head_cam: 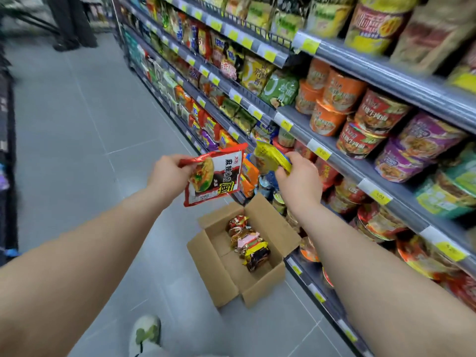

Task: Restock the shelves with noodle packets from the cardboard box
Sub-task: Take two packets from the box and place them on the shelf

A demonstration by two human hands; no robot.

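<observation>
My left hand (pixel 167 173) grips a red and white noodle packet (pixel 215 175) by its left edge, held up above the box. My right hand (pixel 298 176) is closed on a yellow noodle packet (pixel 270 157) close to the shelf front. Below both hands an open cardboard box (pixel 219 266) stands on the floor against the shelf unit. Several noodle packets (pixel 248 243) lie in a row along its right side. The grey shelves (pixel 342 161) to my right carry rows of packets and cup noodles.
Orange, red and purple noodle cups (pixel 360 117) fill the near shelves, and yellow price tags (pixel 380 195) line the shelf edges. Grey tiled aisle floor (pixel 77 124) stretches to the left. A person's legs (pixel 72 21) stand far down the aisle. My shoe (pixel 145 333) is near the box.
</observation>
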